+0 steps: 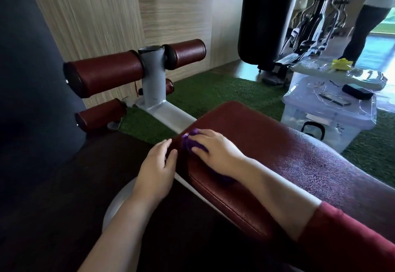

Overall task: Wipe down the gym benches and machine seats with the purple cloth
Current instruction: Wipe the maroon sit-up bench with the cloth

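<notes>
Leaning over the maroon sit-up bench pad (277, 154), wet-looking and speckled across its top. Pressing the purple cloth (189, 142) down with the right hand (213, 149) at the pad's narrow far end, close to its left edge. Fingers (201, 133) of that hand laid nearly straight and close together over the cloth, palm on top of it, so only bunched folds showing: a tuft ahead of the fingertips, a strip below the thumb, and a darker patch under the wrist. Red sleeve (352, 239) pushed up the right forearm, lying along the pad. Left hand (158, 164) just beside the cloth, off the pad's left edge, fingers (171, 154) loosely bent and slightly apart, tips touching the pad's side, holding nothing. Beyond the pad's far end, the grey frame rising to an upright post (152, 75) with maroon leg rollers (104, 72) on both sides, a smaller pair lower down. Green artificial turf (213, 94) under the far part of the bench, dark floor mat (85, 186) under the near part. Black punching bag (265, 15) hanging at the back. Right of the pad, a clear plastic storage box (329, 117) with a phone (334, 98) and a black case (357, 92) on its lid. A standing person's leg (367, 32) at the top right corner.
</notes>
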